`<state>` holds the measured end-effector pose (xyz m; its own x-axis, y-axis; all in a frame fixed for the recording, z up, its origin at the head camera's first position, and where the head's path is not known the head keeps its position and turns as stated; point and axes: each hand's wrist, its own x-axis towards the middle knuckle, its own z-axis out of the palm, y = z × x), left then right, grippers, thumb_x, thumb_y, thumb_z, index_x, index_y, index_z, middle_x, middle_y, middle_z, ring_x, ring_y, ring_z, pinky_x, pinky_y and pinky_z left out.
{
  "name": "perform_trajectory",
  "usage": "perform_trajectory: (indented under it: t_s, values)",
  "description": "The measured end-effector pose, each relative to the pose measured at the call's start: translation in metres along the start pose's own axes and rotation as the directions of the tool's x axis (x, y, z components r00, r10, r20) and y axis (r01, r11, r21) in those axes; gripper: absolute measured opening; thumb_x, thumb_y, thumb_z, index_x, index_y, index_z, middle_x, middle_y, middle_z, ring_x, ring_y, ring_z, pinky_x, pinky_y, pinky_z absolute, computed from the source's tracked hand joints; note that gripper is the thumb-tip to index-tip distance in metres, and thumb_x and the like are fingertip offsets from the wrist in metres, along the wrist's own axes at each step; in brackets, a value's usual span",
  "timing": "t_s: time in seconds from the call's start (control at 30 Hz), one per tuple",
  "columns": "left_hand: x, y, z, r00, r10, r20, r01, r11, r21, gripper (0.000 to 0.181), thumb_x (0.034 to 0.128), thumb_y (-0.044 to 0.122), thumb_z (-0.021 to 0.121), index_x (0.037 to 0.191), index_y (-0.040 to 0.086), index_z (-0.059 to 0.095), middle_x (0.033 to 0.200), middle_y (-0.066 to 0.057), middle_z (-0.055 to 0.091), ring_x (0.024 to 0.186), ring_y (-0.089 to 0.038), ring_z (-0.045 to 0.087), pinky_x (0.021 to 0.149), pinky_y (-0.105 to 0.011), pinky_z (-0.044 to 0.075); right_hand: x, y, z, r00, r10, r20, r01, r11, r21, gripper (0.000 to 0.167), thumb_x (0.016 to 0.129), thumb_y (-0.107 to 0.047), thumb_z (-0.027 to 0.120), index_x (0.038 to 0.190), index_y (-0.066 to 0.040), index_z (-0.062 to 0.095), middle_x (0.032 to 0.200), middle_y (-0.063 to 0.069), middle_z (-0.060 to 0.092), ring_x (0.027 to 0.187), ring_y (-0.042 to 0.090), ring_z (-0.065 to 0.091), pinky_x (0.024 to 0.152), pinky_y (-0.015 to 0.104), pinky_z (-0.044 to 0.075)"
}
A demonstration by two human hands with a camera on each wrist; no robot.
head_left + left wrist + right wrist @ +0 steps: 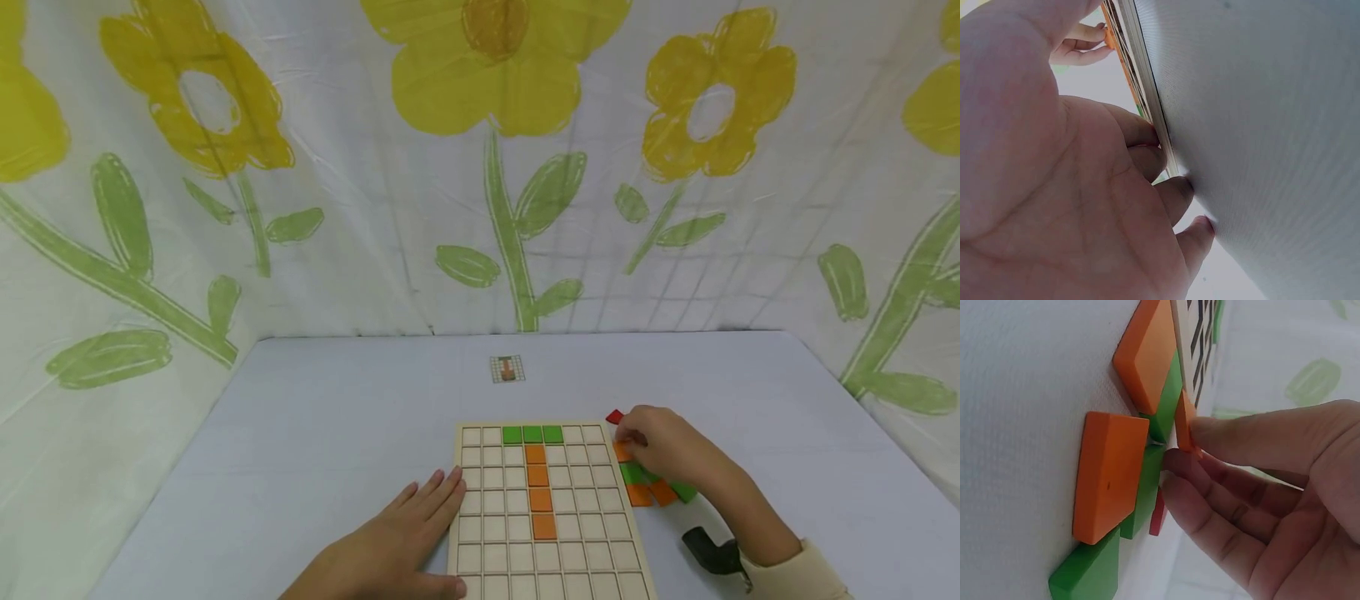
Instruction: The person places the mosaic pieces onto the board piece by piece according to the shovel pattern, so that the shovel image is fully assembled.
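Observation:
A wooden grid board (495,554) lies on the table. Three green tiles (532,434) fill part of its far row, and several orange tiles (538,476) run down a column below the middle one. My left hand (397,533) rests beside the board, its straight fingers touching the left edge. Beyond the right edge, my right hand (667,446) pinches an orange square tile (1185,425) between thumb and fingers. Around it lie loose tiles: orange (1110,475), green (1088,575) and, partly behind the fingers, red (1157,512).
A small printed picture card (507,369) with a grid pattern lies farther back on the white table (337,400). Near the right forearm is a black curved object (712,552). A flower-printed curtain (337,275) hangs behind the table.

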<state>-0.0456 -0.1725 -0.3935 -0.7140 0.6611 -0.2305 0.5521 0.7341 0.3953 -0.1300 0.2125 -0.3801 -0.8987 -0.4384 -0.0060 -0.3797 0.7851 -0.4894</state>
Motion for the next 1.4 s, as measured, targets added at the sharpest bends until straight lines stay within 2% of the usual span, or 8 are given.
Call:
perform_trajectory:
  t_s: [0.2,0.33,0.63,0.73,0.9,1.13,1.4]
  values:
    - [0.000,0.001,-0.001,1.000,-0.011,0.005,0.011,1.000,-0.003,0.106,0.0888,0.076,0.050,0.160,0.003,0.019,0.167,-0.010,0.013,0.152,-0.030,0.012,0.118,-0.055,0.018,0.000,0.000,0.001,1.000,0.003,0.031,-0.004,1.000,0.012,0.020,0.083,0.006,0.075,0.102,-0.001,0.073,0.084,-0.003,0.059,0.074,0.015,0.049,0.065,0.029,0.048]
    - [0.000,0.001,-0.001,1.000,-0.010,0.009,0.010,1.000,-0.010,0.106,0.0889,0.075,0.051,0.160,0.003,0.019,0.167,-0.010,0.012,0.152,-0.030,0.011,0.118,-0.055,0.018,0.000,0.001,0.003,0.999,-0.003,0.047,0.003,1.000,0.001,0.024,0.082,0.004,0.078,0.105,-0.001,0.073,0.084,-0.002,0.056,0.074,0.015,0.047,0.063,0.029,0.046]
    - [0.001,0.000,0.000,1.000,-0.006,0.003,0.006,1.000,-0.006,0.107,0.0883,0.075,0.052,0.159,0.002,0.020,0.166,-0.011,0.013,0.151,-0.031,0.013,0.117,-0.056,0.019,-0.003,-0.005,-0.002,1.000,0.011,0.023,-0.010,0.998,-0.066,0.024,0.084,-0.001,0.078,0.108,-0.002,0.073,0.102,0.001,0.066,0.089,0.018,0.059,0.080,0.040,0.054]
    - [0.001,-0.001,0.000,1.000,0.002,-0.005,-0.002,1.000,0.003,0.107,0.0882,0.075,0.052,0.159,0.001,0.021,0.166,-0.012,0.014,0.151,-0.032,0.014,0.117,-0.056,0.020,-0.004,-0.008,-0.006,1.000,0.012,0.004,-0.012,0.998,-0.058,0.024,0.085,-0.006,0.079,0.108,-0.003,0.073,0.098,-0.002,0.065,0.085,0.016,0.057,0.077,0.038,0.054]
    - [0.002,-0.002,0.002,1.000,0.009,-0.009,-0.009,1.000,0.006,0.107,0.0882,0.075,0.052,0.159,0.001,0.020,0.166,-0.012,0.014,0.151,-0.032,0.014,0.117,-0.056,0.020,-0.003,-0.012,-0.007,1.000,-0.027,-0.009,0.027,0.999,-0.039,0.019,0.085,-0.009,0.080,0.103,-0.006,0.073,0.087,-0.008,0.060,0.078,0.013,0.052,0.067,0.030,0.050]
    - [0.002,-0.004,0.004,1.000,0.013,-0.019,-0.013,1.000,0.012,0.107,0.0883,0.076,0.051,0.159,0.001,0.021,0.166,-0.012,0.015,0.151,-0.033,0.015,0.116,-0.056,0.022,-0.002,-0.019,-0.002,0.991,-0.130,0.014,0.131,0.988,-0.081,0.015,0.084,-0.009,0.081,0.093,-0.017,0.072,0.090,-0.015,0.063,0.085,0.011,0.059,0.076,0.034,0.055]
    - [0.003,-0.003,0.003,1.000,0.014,-0.022,-0.013,1.000,0.028,0.107,0.0883,0.075,0.052,0.159,0.001,0.022,0.166,-0.012,0.016,0.151,-0.033,0.016,0.116,-0.055,0.022,-0.006,-0.026,0.007,0.986,-0.156,0.059,0.160,0.985,-0.066,0.016,0.084,-0.014,0.083,0.085,-0.025,0.071,0.087,-0.019,0.060,0.082,0.008,0.056,0.074,0.031,0.053]
